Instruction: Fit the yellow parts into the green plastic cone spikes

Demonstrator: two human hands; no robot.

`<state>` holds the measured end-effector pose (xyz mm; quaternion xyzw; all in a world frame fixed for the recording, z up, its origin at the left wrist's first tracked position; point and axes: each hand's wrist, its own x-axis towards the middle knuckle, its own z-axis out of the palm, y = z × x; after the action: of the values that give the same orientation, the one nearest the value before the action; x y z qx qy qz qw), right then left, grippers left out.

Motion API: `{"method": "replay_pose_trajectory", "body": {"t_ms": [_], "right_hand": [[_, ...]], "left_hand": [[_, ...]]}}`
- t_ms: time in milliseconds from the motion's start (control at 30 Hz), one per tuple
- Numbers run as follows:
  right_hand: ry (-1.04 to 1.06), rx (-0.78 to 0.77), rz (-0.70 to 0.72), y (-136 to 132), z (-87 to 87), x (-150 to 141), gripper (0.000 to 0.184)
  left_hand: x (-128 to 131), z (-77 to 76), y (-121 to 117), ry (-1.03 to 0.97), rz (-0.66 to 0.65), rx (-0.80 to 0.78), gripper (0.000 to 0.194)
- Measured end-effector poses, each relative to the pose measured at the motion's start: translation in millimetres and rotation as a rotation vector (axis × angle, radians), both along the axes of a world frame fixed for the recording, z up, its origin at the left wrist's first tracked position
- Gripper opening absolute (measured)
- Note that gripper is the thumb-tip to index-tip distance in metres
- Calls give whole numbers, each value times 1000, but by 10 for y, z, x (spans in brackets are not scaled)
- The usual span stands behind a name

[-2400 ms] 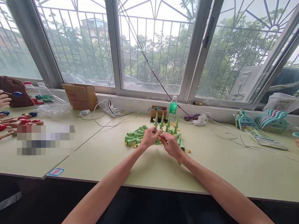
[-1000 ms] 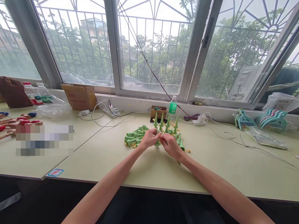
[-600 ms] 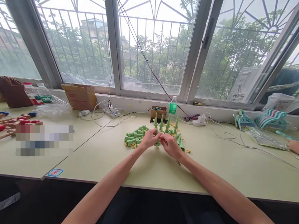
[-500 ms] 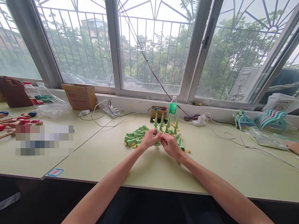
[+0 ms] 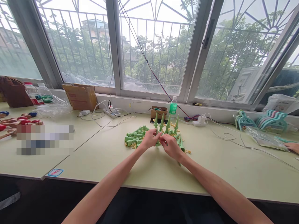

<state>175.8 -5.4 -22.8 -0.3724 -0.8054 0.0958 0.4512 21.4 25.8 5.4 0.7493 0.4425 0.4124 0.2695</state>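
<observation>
My left hand (image 5: 149, 138) is closed round a green plastic watering spike (image 5: 157, 144), its flared base showing below the fingers. Close against it, my right hand (image 5: 172, 146) pinches at the side of the same spike; the exact spot between the fingertips is hidden. Just behind my hands several green spikes (image 5: 168, 125) with small yellow valves stand point up. More green spikes (image 5: 135, 135) lie in a pile left of my left hand, and a few others (image 5: 181, 145) lie beyond my right hand.
Behind the spikes stand a small cardboard box (image 5: 159, 111) and a green-labelled bottle (image 5: 173, 106). White cables and a power strip (image 5: 111, 110) run along the windowsill. Teal plastic items (image 5: 272, 120) and another person's hand (image 5: 292, 147) are at right; red wooden toys (image 5: 23, 121) at left.
My hands stay almost in place, with only slight finger movement at the spike. At the right edge the other person's hand has shifted slightly.
</observation>
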Motion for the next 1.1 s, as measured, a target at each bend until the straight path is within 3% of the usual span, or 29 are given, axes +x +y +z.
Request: {"method": "replay_pose_trajectory", "body": {"t_ms": [1100], "right_hand": [[-6, -3, 1, -8, 15, -5, 15]], "left_hand": [[10, 7, -29, -17, -14, -16, 42]]}}
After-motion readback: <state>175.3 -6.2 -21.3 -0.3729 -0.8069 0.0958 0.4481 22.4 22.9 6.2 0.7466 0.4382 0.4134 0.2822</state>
